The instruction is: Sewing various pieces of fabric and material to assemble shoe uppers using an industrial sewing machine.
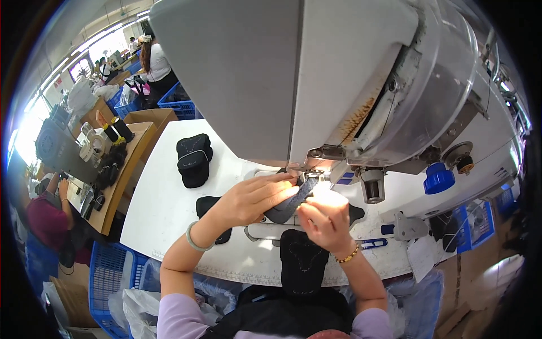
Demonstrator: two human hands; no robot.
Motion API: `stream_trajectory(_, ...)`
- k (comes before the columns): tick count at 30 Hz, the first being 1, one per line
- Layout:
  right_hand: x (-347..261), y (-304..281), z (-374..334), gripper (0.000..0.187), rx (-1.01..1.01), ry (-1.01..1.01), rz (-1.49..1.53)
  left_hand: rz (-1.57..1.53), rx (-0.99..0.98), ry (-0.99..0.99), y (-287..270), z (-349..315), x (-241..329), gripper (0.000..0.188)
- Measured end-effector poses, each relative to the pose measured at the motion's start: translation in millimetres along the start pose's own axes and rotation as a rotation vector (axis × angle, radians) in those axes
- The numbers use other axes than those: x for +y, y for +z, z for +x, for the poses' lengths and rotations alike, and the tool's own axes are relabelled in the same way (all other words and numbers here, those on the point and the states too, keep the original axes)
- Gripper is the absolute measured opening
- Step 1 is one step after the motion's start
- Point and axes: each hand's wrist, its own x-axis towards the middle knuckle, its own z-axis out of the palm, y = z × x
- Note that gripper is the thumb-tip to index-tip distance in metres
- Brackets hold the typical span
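A dark grey-black fabric piece lies under the needle area of a sewing machine, lit by a bright lamp. My left hand rests on its left side, fingers stretched out flat and fingertips close to the presser foot. On the other side my right hand is closed, pinching the piece's edge; glare washes out part of its fingers. Near me a black padded piece with a stitched outline hangs over the table's front edge. Another black piece is partly hidden behind my left forearm.
A stack of black stitched pieces sits on the white table at the left. Blue thread snips lie to the right. A blue crate stands at lower left. Co-workers, including one in a maroon top, are further left.
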Motion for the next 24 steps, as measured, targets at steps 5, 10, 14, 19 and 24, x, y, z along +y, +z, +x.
stream_trajectory(5,-6.8,-2.2,-2.5,0.032,-0.025,-0.018,0.061,0.152,0.023,-0.100,10.5,-0.2,28.6,0.050)
stream_trajectory(10,-0.2,-14.0,-1.4,0.026,-0.024,-0.037,0.089,0.479,-0.012,-0.220,24.5,18.2,60.7,0.045)
stream_trajectory(14,8.1,-18.2,-2.6,0.031,-0.008,-0.050,0.072,0.484,0.010,-0.270,31.9,20.2,62.2,0.040)
stream_trajectory(19,7.3,-17.3,-4.7,0.028,-0.077,-0.027,0.041,0.417,0.096,-0.222,37.3,11.0,49.1,0.038)
stream_trajectory(24,6.7,-20.1,1.3,0.027,-0.101,-0.016,0.049,0.408,0.121,-0.175,39.7,3.6,39.2,0.041)
